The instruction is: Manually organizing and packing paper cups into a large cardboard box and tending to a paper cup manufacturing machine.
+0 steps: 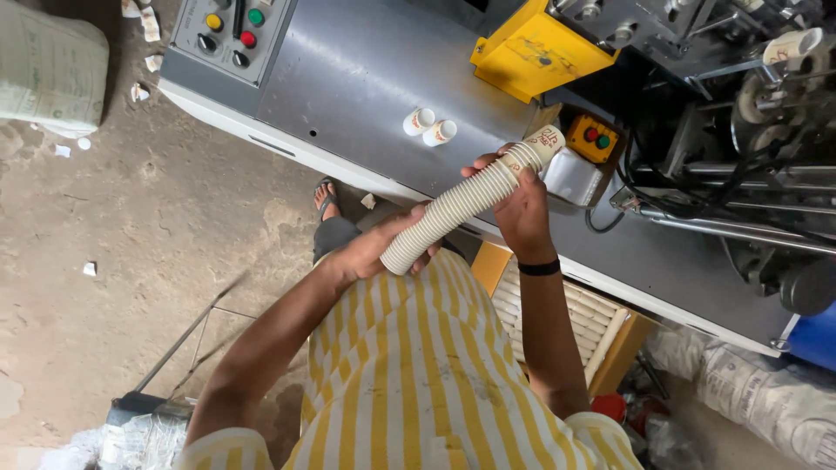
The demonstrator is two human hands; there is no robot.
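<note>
Two hands carry one long stack of paper cups in the air over the machine table's front edge: left hand wrapped around its lower end, right hand closed near the top. Risk: the unsupported middle may buckle and scatter cups; two loose cups stand near.

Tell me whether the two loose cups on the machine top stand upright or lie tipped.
Tipped: both loose cups lie on their sides on the grey machine top.

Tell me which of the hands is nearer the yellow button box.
Right. The right hand grips the cup stack near its top, just beside the yellow button box; the left hand holds the stack's lower end, farther away.
</note>
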